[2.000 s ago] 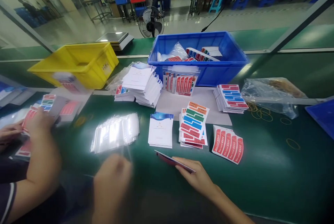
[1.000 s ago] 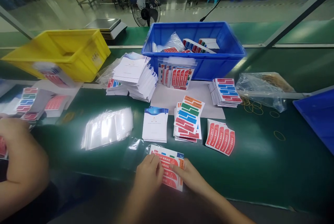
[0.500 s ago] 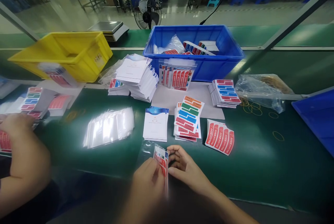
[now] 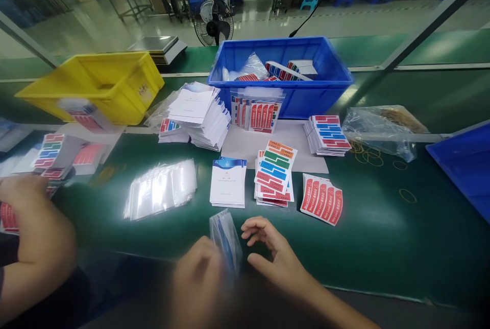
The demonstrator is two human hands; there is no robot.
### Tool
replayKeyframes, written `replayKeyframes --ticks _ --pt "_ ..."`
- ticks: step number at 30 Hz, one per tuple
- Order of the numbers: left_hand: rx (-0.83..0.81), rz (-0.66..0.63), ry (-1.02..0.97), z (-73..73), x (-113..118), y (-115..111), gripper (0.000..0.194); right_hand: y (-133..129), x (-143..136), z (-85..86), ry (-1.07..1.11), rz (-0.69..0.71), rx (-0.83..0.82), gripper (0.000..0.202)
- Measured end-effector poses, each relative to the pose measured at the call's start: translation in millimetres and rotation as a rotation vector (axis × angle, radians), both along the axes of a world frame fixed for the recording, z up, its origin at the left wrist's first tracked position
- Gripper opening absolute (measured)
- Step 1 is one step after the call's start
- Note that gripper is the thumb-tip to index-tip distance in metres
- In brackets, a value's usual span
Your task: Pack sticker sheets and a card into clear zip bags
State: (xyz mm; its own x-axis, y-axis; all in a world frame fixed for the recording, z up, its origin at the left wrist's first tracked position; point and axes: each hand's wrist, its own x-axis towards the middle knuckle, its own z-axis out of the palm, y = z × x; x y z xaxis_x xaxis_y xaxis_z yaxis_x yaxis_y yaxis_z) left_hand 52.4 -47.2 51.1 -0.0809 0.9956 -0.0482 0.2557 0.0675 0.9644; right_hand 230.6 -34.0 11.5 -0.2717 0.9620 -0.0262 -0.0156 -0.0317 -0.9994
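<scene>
My left hand (image 4: 201, 267), blurred, is closed on a clear plastic bag (image 4: 225, 242) with white and blue paper inside, held upright at the table's front edge. Just right of the bag, my right hand (image 4: 268, 250) is open with curved fingers, touching nothing. Beyond them lie white leaflets (image 4: 228, 183) with a blue top band, a pile of coloured sticker sheets (image 4: 274, 168) and fanned red label strips (image 4: 322, 198). Flat clear bags (image 4: 161, 191) lie to the left.
A blue bin (image 4: 283, 96) and a yellow bin (image 4: 115, 86) stand at the back. Between them is a tall leaflet stack (image 4: 202, 114); filled bags (image 4: 260, 114) lean on the blue bin. More sheets (image 4: 329, 135) and rubber bands (image 4: 408, 195) lie right. A co-worker's arm (image 4: 42, 237) is at left.
The bag in my left hand has turned and moved left, now showing white and blue instead of red. My right hand has come away from it, fingers wider apart.
</scene>
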Motion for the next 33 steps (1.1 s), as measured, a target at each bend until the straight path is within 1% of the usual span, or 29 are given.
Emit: replayKeyframes --ticks 2,4,5,6,7,8,9,10,11,12,13,14,15,16,17,19,20,22,26,31,33 --pt "0.023 0.049 -0.083 2.6 0.5 1.4 0.034 -2.4 1.6 3.2 -0.051 0.036 0.137 0.044" --pt "0.043 0.076 -0.133 3.2 3.0 2.1 0.033 -4.2 1.3 6.2 -0.132 0.085 0.280 0.062" --pt "0.050 0.059 -0.144 3.1 4.8 2.3 0.033 -4.9 0.5 7.3 -0.187 0.111 0.351 0.071" --pt "0.048 0.012 -0.145 2.8 6.5 2.4 0.031 -5.5 -0.6 8.0 -0.238 0.134 0.419 0.076" --pt "0.044 -0.055 -0.139 2.2 7.9 2.7 0.030 -5.9 -1.9 8.2 -0.274 0.137 0.474 0.074" --pt "0.042 -0.124 -0.124 1.4 8.5 2.9 0.028 -5.8 -3.1 7.9 -0.283 0.118 0.515 0.066" --pt "0.060 -0.171 -0.095 0.2 7.9 3.4 0.025 -5.1 -3.9 7.0 -0.263 0.083 0.538 0.054" --pt "0.098 -0.183 -0.041 -1.4 6.1 4.1 0.019 -4.0 -4.1 6.0 -0.225 0.041 0.545 0.042" --pt "0.152 -0.156 0.042 -3.2 3.0 5.2 0.010 -2.4 -3.6 4.9 -0.186 0.002 0.539 0.034" --pt "0.216 -0.110 0.142 -4.8 -1.1 6.9 0.007 -0.5 -2.2 4.0 -0.155 -0.026 0.528 0.030" --pt "0.280 -0.082 0.247 -6.1 -5.8 9.3 0.023 1.5 0.0 3.3 -0.137 -0.041 0.517 0.027" --pt "0.332 -0.088 0.347 -6.6 -10.7 12.3 0.038 3.4 2.8 3.1 -0.131 -0.044 0.513 0.026" --pt "0.373 -0.134 0.429 -6.3 -15.1 16.0 0.049 5.1 6.0 3.0 -0.131 -0.044 0.510 0.025" --pt "0.406 -0.211 0.484 -5.0 -18.8 20.2 0.051 6.6 9.3 3.2 -0.134 -0.041 0.513 0.025" --pt "0.438 -0.302 0.516 -2.9 -21.4 24.7 0.048 7.8 12.5 3.3 -0.139 -0.037 0.518 0.024" --pt "0.483 -0.467 0.543 2.5 -23.3 33.3 0.038 9.5 17.8 3.4 -0.161 -0.018 0.547 0.022" --pt "0.495 -0.527 0.544 5.1 -22.9 37.1 0.033 10.2 19.7 3.5 -0.177 -0.009 0.567 0.021" --pt "0.506 -0.597 0.543 9.2 -21.1 42.6 0.026 11.2 22.0 4.0 -0.205 -0.001 0.607 0.017" --pt "0.534 -0.631 0.515 12.4 -18.0 45.8 0.019 13.0 21.5 7.2 -0.218 0.001 0.669 0.013" --pt "0.416 -0.638 0.442 15.8 -17.1 43.5 0.011 19.6 20.6 9.6 -0.241 -0.008 0.856 0.013" --pt "0.390 -0.646 0.435 16.4 -17.1 43.4 0.010 22.5 22.5 9.7 -0.246 0.003 0.875 0.013"
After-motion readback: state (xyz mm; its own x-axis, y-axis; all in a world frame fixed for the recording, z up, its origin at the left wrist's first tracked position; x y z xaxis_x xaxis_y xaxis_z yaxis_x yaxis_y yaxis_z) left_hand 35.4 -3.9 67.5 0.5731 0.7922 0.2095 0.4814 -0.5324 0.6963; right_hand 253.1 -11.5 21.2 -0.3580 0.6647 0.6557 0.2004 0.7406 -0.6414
